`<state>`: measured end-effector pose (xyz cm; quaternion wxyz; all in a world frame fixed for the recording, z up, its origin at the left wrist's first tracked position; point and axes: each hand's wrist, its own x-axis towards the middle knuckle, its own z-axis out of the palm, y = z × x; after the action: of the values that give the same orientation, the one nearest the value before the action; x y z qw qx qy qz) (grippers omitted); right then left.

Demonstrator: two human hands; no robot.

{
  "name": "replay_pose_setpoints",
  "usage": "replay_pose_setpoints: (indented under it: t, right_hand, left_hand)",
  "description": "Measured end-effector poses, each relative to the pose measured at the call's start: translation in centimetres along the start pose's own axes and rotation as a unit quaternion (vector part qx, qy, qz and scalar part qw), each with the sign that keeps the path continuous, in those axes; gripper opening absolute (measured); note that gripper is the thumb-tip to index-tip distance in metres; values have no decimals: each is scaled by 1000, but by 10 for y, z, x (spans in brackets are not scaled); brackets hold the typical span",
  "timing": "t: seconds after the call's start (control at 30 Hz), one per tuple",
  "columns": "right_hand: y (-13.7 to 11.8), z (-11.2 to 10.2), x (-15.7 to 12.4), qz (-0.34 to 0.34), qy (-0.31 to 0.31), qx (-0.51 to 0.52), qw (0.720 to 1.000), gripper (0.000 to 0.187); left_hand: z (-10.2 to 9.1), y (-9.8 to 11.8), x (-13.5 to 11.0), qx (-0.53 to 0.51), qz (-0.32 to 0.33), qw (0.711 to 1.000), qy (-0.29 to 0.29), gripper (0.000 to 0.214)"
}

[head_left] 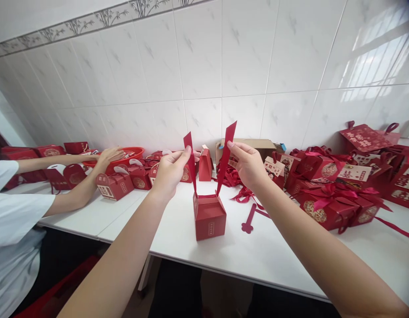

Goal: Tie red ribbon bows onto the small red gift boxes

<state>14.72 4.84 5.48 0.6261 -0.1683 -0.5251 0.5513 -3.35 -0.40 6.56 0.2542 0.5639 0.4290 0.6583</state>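
A small red gift box point(210, 221) stands upright on the white table in front of me. A red ribbon point(225, 154) rises from its top in two lengths that spread into a V. My left hand point(170, 173) pinches the left length a little below its tip. Higher up on the other side, my right hand point(249, 164) grips the right length between thumb and fingers. Both lengths look taut. Right of the box lies a dark pink strip with a flower-shaped end point(247, 227).
At left, a co-worker's hands reach to an orange-red basin point(134, 152) among several red boxes point(115, 185). A pile of ribbons point(235, 176) and a cardboard box point(260, 145) lie behind. Ribboned boxes point(330, 207) crowd the right side. A tiled wall point(204, 62) backs the table.
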Motion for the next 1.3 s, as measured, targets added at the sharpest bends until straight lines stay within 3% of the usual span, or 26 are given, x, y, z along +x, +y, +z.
replay_pose_setpoints:
  t: [0.23,0.47,0.9,1.03,1.13,1.3]
  right_hand:
    - [-12,0,-12,-17,-3,10,1000,15]
    - [-15,-6,-24,-5,8,15,1000,17]
    - [-9,13,-31,19,-2,-11,1000,17]
    - [-10,15,-28,28,-8,15,999,19]
    - [-9,16,-26,30,-58,-12,998,19]
    - [-3,14,-31,21,-218,-38,975,22]
  left_hand:
    - [1,13,-11,-13,-1,1000,-7,34]
    - [-2,12,-23,4,1,1000,-3,36]
    - [-1,18,-22,-18,11,1000,1,36]
    - [0,22,-22,1,18,999,-42,35]
    - [3,23,-24,63,24,992,-102,34]
    - [5,25,-26,129,-1,974,-187,27]
